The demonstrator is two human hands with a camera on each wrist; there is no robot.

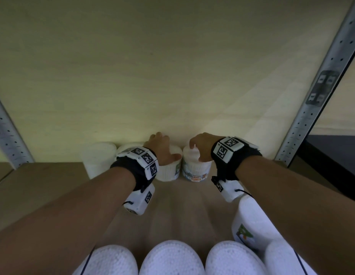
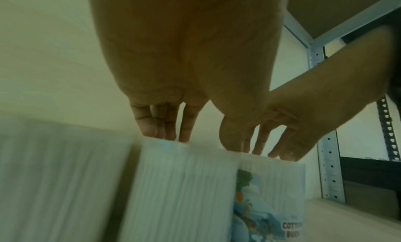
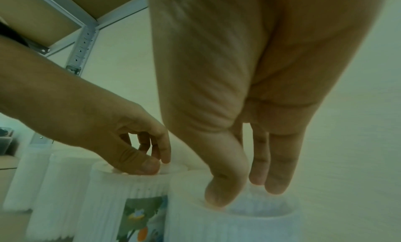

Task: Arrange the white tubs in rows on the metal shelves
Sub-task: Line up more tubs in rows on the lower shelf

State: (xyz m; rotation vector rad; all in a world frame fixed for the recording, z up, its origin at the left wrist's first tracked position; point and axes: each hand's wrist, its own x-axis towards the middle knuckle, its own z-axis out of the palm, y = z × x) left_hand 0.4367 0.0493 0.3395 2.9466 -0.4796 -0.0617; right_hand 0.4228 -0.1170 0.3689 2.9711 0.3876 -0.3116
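Observation:
A row of white ribbed tubs stands against the back wall of the shelf board (image 1: 53, 185). My left hand (image 1: 167, 146) reaches over the third tub (image 1: 168, 172). Its curled fingers (image 3: 161, 153) and thumb pinch the lid of that tub (image 3: 121, 185). My right hand (image 1: 195, 153) is over the fourth tub (image 1: 196, 169), which carries a "Cotton Buds" label. The thumb and fairly straight fingers (image 3: 275, 180) touch the top of this tub (image 3: 228, 225). In the left wrist view both tubs (image 2: 184, 185) stand side by side and touch.
Two more tubs (image 1: 99, 159) (image 1: 127, 148) stand left of my hands in the back row. Several tubs (image 1: 170, 257) line the front edge, and another (image 1: 248, 225) stands under my right forearm. Perforated metal uprights (image 1: 319, 92) (image 1: 6, 139) flank the shelf, and a board lies overhead.

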